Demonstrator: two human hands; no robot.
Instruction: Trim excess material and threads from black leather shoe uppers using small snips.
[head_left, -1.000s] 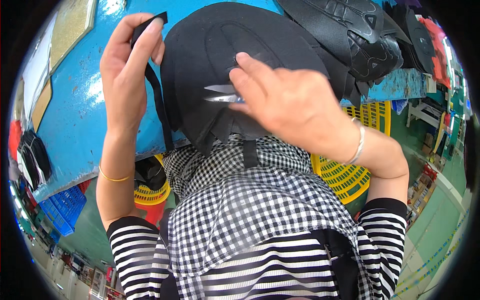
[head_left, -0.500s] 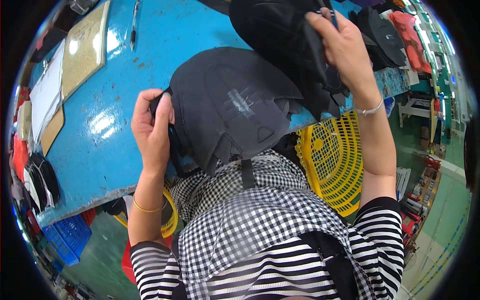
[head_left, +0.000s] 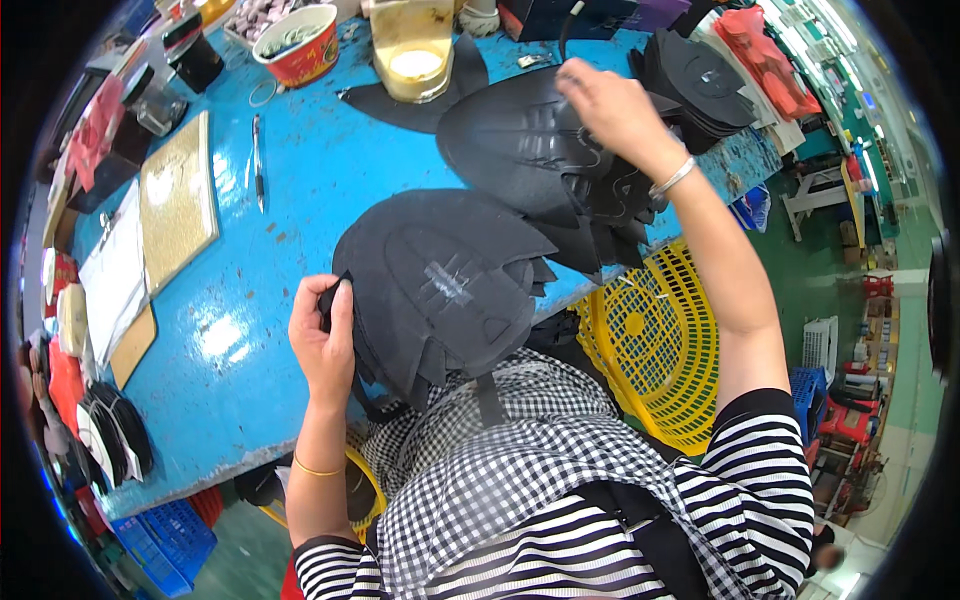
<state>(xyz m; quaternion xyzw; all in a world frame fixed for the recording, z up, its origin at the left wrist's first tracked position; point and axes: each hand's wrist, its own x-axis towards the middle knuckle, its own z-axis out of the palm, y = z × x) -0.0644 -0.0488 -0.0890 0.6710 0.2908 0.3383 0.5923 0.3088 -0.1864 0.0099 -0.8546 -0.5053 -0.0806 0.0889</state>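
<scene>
Black strip [head_left: 328, 304] pinched in the grip of the left hand [head_left: 324, 346], that of the right hand [head_left: 622, 112] unclear

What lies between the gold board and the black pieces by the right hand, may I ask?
The head view shows a pen on the blue table, nearer the gold board than the black pieces.

The left hand [head_left: 324, 338] pinched a black strip [head_left: 330, 300] beside a rounded black piece [head_left: 415, 290] on the blue table [head_left: 255, 330], while the right hand [head_left: 618, 112] was over a second black piece [head_left: 495, 135].
</scene>
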